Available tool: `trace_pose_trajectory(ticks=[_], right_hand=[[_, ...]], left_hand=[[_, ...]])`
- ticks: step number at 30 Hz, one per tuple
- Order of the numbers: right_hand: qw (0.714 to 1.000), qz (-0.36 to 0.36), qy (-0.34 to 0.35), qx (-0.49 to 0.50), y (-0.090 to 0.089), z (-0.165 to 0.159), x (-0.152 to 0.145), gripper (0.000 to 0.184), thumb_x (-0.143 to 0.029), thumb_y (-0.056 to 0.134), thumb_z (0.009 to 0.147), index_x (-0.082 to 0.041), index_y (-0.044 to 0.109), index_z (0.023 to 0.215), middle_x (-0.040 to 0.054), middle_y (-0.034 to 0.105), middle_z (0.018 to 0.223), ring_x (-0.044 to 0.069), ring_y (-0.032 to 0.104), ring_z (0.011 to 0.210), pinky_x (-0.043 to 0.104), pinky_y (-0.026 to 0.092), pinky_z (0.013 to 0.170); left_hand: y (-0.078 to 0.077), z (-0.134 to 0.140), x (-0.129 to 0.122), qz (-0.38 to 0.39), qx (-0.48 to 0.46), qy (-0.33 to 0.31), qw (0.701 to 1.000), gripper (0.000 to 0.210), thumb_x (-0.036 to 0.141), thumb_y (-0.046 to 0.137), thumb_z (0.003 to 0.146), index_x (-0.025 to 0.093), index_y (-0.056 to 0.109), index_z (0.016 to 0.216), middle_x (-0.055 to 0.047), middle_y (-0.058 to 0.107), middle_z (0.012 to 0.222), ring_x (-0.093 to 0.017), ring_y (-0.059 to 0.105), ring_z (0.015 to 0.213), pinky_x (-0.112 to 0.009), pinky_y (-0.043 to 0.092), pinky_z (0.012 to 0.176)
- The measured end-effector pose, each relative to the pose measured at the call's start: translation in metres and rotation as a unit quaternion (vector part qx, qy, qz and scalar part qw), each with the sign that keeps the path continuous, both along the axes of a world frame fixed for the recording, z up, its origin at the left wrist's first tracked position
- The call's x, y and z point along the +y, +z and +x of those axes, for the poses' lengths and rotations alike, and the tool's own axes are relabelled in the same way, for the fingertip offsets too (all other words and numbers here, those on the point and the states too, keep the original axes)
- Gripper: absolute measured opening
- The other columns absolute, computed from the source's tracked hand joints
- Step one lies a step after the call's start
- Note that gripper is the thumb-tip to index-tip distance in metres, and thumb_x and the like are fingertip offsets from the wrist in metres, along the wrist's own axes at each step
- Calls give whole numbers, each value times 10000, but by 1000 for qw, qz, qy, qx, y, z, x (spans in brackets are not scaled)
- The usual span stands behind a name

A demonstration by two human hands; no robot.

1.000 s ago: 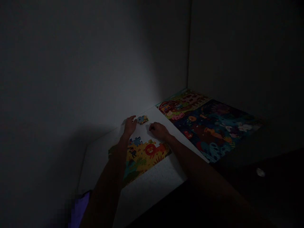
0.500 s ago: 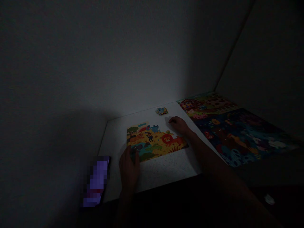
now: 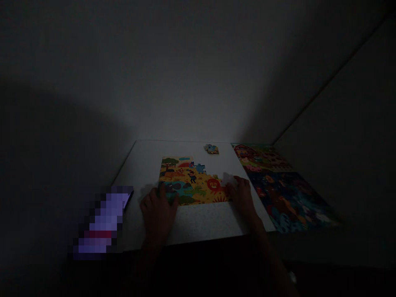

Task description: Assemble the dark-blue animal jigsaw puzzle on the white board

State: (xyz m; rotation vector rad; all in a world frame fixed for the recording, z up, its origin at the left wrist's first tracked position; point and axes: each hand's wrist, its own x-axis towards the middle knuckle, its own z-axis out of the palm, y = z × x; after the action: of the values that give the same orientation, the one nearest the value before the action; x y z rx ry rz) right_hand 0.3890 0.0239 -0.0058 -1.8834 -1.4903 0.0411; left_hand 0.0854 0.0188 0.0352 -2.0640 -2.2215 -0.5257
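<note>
A partly assembled jigsaw puzzle (image 3: 193,187) with a savanna scene lies on the white table, its upper right part stepped and unfilled. My left hand (image 3: 158,212) rests at its lower left corner, thumb and fingers apart, fingertips on the picture. At the puzzle's right edge, beside the red lion, is my right hand (image 3: 243,199). Its fingers are bent down and the thumb reaches toward the puzzle; anything between them is too dark to make out. Beyond the puzzle, a small pile of loose puzzle pieces (image 3: 212,149) sits near the back of the table.
Dark, colourful picture sheets or finished puzzles (image 3: 284,194) cover the right side of the table (image 3: 201,222). A phone-like device (image 3: 103,220), pixelated, lies at the left edge. A wall (image 3: 185,82) stands behind. The room is dim.
My right hand has moved from above the lion, near the loose pieces, down to the puzzle's right edge. My left hand stays at the lower left corner. The camera view has turned slightly.
</note>
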Motion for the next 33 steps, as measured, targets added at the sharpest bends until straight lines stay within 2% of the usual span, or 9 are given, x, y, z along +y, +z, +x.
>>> trace_pose_trajectory(ticks=[4,7,9,11,13,14,18,22,33], right_hand=[[997,-30,14,-66,6,-14,-17,509,-522,500,915,-150,559,1257,186,596,1169,303,565,1064,469,469,910],[989,-70,25,-126,13,-21,-19,521,-553,512,910,-171,567,1259,172,604,1181,302,573,1038,458,459,875],[986,-78,21,-147,15,-24,-19,510,-554,517,909,-171,583,1240,172,603,1185,301,568,1044,443,452,861],[985,-73,21,-156,15,-24,-20,499,-551,517,912,-168,594,1222,174,604,1185,298,565,1047,428,447,852],[985,-64,22,-160,14,-24,-20,496,-557,516,911,-167,601,1207,174,608,1182,299,563,1044,424,445,843],[985,-62,24,-161,13,-24,-20,493,-559,516,911,-169,605,1198,174,610,1178,299,564,1037,424,445,839],[985,-60,28,-157,11,-22,-20,466,-547,526,909,-177,618,1178,170,614,1168,296,565,1021,422,441,834],[988,-60,30,-141,11,-21,-18,456,-539,537,906,-172,624,1163,167,623,1155,299,559,1038,426,434,856],[994,-46,47,-93,6,-14,-18,443,-520,559,905,-163,624,1158,157,615,1162,289,543,1064,430,428,917]], left_hand=[[1,-2,5,-22,-102,10,994,619,452,500,911,89,445,1409,-222,521,1339,-390,475,1224,-570,363,1017],[0,-7,12,-28,-234,15,972,567,403,569,864,140,494,1360,-186,540,1350,-368,465,1284,-581,343,1070],[-1,-11,17,-13,-351,9,936,521,327,599,823,179,531,1317,-139,594,1279,-321,531,1232,-521,412,1050],[-1,-14,19,5,-473,5,881,507,272,592,797,206,544,1296,-100,626,1194,-268,607,1118,-436,513,950],[-2,-14,19,24,-550,10,835,500,255,589,774,218,564,1272,-88,613,1177,-241,630,1047,-374,566,842],[-3,-14,19,34,-562,12,826,489,246,591,759,220,584,1247,-89,597,1190,-239,626,1043,-360,574,818],[-11,-15,19,75,-521,15,850,417,202,583,707,215,656,1117,-92,555,1203,-251,595,1073,-387,564,880],[-17,-21,22,81,-477,2,875,412,199,575,703,207,659,1106,-92,569,1196,-235,613,1018,-413,541,932],[-12,-26,20,42,-401,-50,914,289,257,541,744,210,705,977,-84,670,1106,-261,614,1065,-438,500,984]])
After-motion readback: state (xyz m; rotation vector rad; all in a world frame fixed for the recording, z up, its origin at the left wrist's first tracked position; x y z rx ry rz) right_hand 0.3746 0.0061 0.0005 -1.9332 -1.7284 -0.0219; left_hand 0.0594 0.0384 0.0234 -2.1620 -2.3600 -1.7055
